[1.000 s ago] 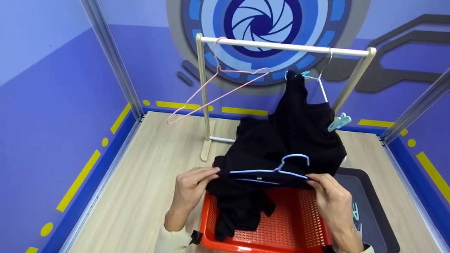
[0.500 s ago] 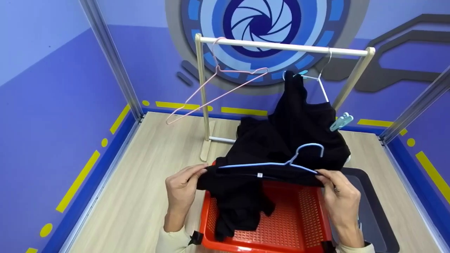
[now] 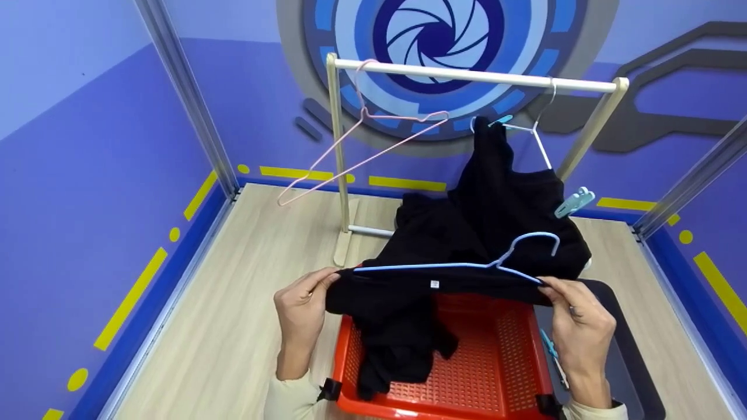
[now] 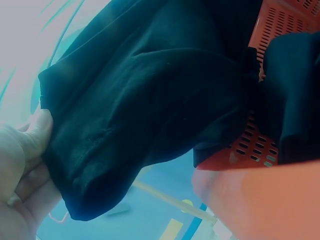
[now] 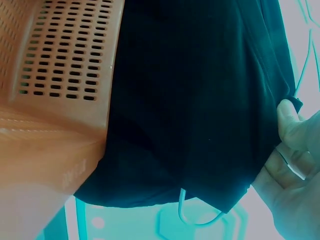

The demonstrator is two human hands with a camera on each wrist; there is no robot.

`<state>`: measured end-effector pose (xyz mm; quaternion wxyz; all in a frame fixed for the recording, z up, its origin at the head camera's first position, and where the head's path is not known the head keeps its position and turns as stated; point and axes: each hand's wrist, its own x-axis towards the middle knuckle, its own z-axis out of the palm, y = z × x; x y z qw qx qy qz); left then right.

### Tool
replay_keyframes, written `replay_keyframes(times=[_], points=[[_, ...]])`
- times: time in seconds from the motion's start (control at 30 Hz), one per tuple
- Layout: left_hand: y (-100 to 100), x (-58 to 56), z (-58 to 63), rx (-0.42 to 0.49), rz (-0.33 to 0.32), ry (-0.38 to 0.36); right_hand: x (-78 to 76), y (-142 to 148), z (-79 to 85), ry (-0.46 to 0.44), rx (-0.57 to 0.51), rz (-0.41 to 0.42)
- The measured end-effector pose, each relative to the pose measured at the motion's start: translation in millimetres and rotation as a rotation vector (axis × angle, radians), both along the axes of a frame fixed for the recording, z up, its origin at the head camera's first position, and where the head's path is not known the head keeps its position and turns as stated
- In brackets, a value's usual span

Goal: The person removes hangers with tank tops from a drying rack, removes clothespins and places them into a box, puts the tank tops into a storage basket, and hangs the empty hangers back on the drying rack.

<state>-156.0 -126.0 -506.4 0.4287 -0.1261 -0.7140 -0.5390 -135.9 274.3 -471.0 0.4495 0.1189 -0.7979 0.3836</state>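
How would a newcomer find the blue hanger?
Find the red basket in front of the clothes rack. At its far end, the left hand and right hand grip a black garment, the blue hanger along its upper edge. Unlike the pink hanger and white hanger, it isn't hooked on the rack.

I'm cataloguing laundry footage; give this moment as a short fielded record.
left hand: pinches one end of the black held garment
right hand: pinches its other end
blue hanger: along the held garment's upper edge, hook exposed
rack: bare pink hanger; white hanger with a black hung garment
teal clips: two on the hung garment
red basket: partly beneath the held garment, black fabric inside
dark tray: beside the basket
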Motion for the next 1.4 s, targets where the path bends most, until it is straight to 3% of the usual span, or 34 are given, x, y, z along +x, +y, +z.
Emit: replay_keyframes(times=[0.5,0.63,0.83,1.07,1.13,1.23,1.4], points=[[1,1.3,-6.2,-0.062,0.067,0.01,10.3,-10,20.1,-0.006,-0.065,0.013],[5,2.1,-6.5,-0.088,0.049,0.018,13.4,-13,23.0,-0.02,-0.055,0.037],[13,5.6,-6.8,-0.153,-0.091,-0.032,18.1,-19,26.4,-0.038,-0.039,0.069],[27,24.9,1.6,-0.345,-0.347,-0.255,20.6,-25,29.6,-0.052,0.028,0.09],[31,30.7,6.2,-0.373,-0.403,-0.281,20.1,-24,26.9,-0.05,0.06,0.1],[36,36.8,15.3,-0.386,-0.476,-0.243,18.5,-22,22.0,-0.037,0.106,0.119],[41,44.7,33.4,-0.347,-0.533,-0.044,18.4,-23,19.8,-0.015,0.157,0.14]])
